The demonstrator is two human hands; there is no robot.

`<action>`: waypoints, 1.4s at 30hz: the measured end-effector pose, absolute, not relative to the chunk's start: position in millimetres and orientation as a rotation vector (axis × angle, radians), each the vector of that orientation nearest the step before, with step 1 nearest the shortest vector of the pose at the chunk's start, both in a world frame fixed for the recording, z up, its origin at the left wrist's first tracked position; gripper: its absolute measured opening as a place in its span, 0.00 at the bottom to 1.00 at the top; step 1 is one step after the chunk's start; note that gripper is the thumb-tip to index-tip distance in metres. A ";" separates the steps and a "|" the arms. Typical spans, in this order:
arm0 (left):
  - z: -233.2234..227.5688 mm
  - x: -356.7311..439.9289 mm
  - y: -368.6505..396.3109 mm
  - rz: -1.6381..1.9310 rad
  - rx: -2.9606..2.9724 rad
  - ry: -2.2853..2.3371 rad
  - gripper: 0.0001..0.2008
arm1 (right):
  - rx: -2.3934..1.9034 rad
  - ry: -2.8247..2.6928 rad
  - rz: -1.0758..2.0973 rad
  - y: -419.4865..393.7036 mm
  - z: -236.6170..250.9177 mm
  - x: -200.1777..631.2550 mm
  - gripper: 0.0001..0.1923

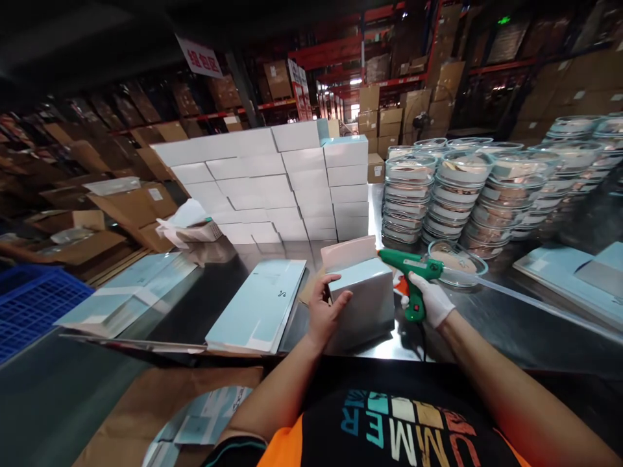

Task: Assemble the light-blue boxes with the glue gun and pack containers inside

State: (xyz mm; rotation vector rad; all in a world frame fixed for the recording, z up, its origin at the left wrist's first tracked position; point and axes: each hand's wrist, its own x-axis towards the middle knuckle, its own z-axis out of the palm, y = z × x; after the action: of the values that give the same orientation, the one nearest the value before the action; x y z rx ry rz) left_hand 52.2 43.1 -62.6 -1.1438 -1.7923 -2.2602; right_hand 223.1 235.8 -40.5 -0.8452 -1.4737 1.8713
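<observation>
A pale blue-grey carton (363, 298) with its top flap up stands on the shiny metal table (511, 331) right in front of me. My left hand (325, 310), bare, grips the carton's left side with fingers over its top edge. My right hand (431, 301), in a white glove, holds a green hot-glue gun (411, 275) by the handle, its nozzle pointing left at the carton's upper right corner. A clear glue stick (516, 295) trails out of the gun's back to the right.
A wall of stacked white boxes (272, 185) stands at the back. Stacks of clear round lidded containers (467, 188) fill the right. Flat blue carton blanks (260, 305) lie left of the carton, more at far right (569, 272). A blue crate (29, 305) sits far left.
</observation>
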 end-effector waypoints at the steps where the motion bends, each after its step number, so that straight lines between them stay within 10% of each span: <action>1: -63.1 50.4 42.6 -2.278 -1.137 -1.793 0.29 | -0.886 -1.537 1.808 240.4 -46.1 223.4 0.22; 7: -65.4 41.7 40.0 -2.272 -1.094 -1.820 0.31 | -0.948 -1.671 1.258 258.0 -59.0 236.3 0.18; 24: -67.1 48.1 48.4 -2.259 -1.301 -1.520 0.30 | -0.119 -2.104 1.351 238.0 -17.5 205.2 0.33; 31: -39.3 22.2 31.9 -1.827 -1.855 -1.562 0.18 | 0.099 -2.249 1.291 227.9 -18.6 225.5 0.13; 42: -23.9 21.0 24.8 -1.545 -2.186 -1.453 0.14 | 0.359 -2.240 1.034 219.2 -16.3 234.1 0.22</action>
State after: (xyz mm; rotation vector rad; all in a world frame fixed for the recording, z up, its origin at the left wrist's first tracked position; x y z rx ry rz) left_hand 21.0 24.8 -23.9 -2.1858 -1.4525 -1.5447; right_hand 234.1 219.2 -16.3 0.3591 -2.2400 1.0345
